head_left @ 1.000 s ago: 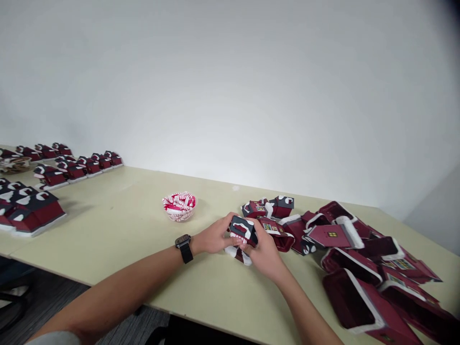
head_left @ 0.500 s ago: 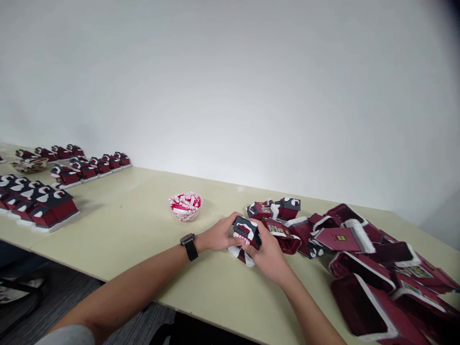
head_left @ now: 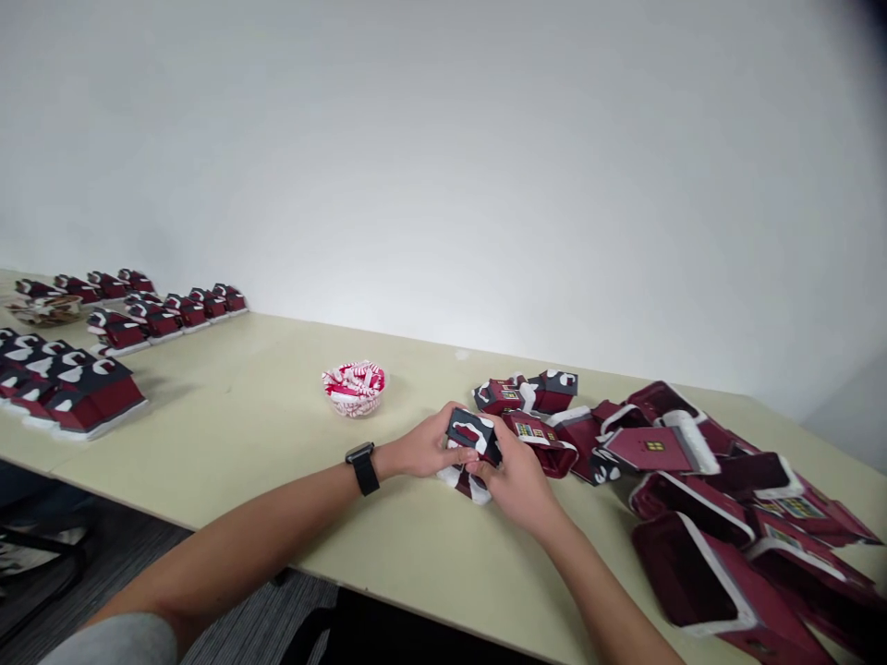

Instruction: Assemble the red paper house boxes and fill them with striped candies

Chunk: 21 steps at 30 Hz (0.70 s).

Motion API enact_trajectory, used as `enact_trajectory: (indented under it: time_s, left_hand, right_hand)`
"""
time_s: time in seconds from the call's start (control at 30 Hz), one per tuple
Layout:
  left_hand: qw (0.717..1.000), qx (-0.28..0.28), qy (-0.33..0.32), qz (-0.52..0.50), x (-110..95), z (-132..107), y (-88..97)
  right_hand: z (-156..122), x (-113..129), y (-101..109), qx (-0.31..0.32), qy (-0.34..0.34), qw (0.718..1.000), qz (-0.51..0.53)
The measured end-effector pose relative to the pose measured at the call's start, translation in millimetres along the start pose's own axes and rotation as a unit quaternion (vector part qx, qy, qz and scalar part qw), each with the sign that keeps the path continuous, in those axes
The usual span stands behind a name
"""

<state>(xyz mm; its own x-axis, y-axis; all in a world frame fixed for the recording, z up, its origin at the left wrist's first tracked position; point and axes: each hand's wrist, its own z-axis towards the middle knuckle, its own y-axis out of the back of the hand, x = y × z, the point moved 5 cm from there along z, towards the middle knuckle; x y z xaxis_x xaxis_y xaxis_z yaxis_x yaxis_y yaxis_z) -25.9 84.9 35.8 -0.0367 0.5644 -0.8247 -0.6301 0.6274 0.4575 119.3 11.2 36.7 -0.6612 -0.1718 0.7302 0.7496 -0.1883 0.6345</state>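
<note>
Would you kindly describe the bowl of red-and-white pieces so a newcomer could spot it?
On the yellowish table along the white wall, find the left hand gripping a maroon, dark-roofed house. The round, see-through bowl stands beyond that hand, slightly left, nearer the wall. Its red-and-white contents set it apart from the far-left bowl of brownish pieces.

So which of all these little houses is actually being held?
The dark-roofed house right of the candy-striped bowl, clasped between the left hand and right hand; the others are in the rows at left or the pile at right.
</note>
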Motion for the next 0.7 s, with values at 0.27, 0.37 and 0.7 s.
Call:
enact_trajectory:
  time_s: [0.27, 0.37, 0.7]
  left_hand:
    - [0.999, -0.029, 0.022, -0.009, -0.1, 4.9, 10.3]
    - [0.991, -0.113, 0.027, 0.068, -18.8, 3.4, 21.3]
    - [0.943, -0.038, 0.120, 0.308, -79.9, -105.2, 92.0]
  right_hand:
    - [-1.1, 7.2, -5.1, -0.045, 0.013, 0.999, -0.020]
    - [-4.1, 10.6, -7.4, -0.040, 0.032, 0.999, 0.001]
    - [-8.4, 8.4, -8.1, -0.053, 0.044, 0.993, 0.093]
